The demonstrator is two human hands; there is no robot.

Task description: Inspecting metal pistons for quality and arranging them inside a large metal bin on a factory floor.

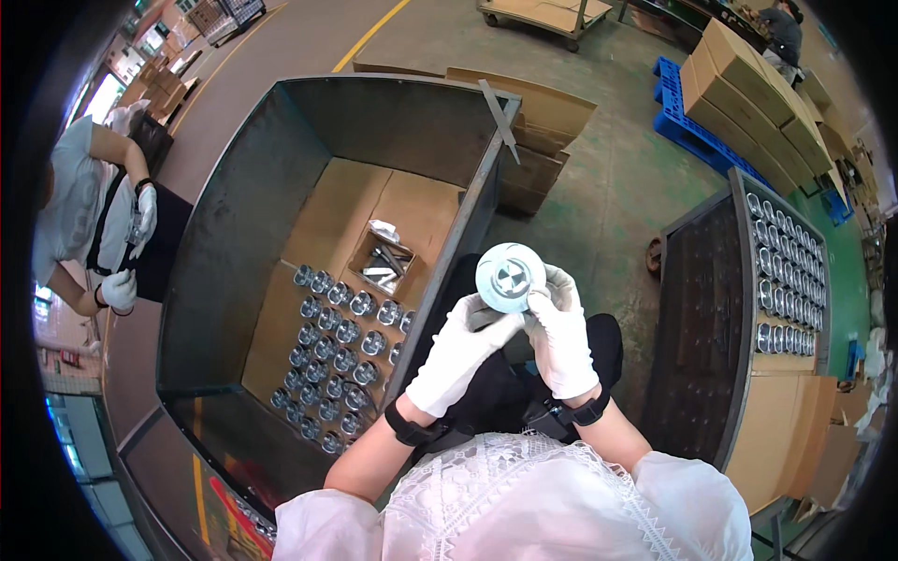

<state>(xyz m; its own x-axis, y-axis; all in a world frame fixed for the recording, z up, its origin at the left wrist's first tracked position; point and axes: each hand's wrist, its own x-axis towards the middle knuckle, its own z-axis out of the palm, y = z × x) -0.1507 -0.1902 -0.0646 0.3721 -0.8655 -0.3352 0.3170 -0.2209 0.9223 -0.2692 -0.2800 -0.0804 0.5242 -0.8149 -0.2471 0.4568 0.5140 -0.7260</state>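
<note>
A round silvery metal part with a flat pale rim and a recessed, shiny centre is held up in front of my body. My left hand, in a white glove, pinches its lower edge from the left. The gloved fingers of my right hand grip it along the lower right. Just left of my hands, a deep metal bin is lined with cardboard. Rows of shiny, piston-like metal parts stand on that lining. Among them sits a small cardboard box with metal strips and a white cloth or paper in it.
A second bin at the right carries rows of similar parts. A flat metal strip lies over the near bin's corner. Stacked cartons stand on a blue pallet. A gloved co-worker is beyond the bin's left side.
</note>
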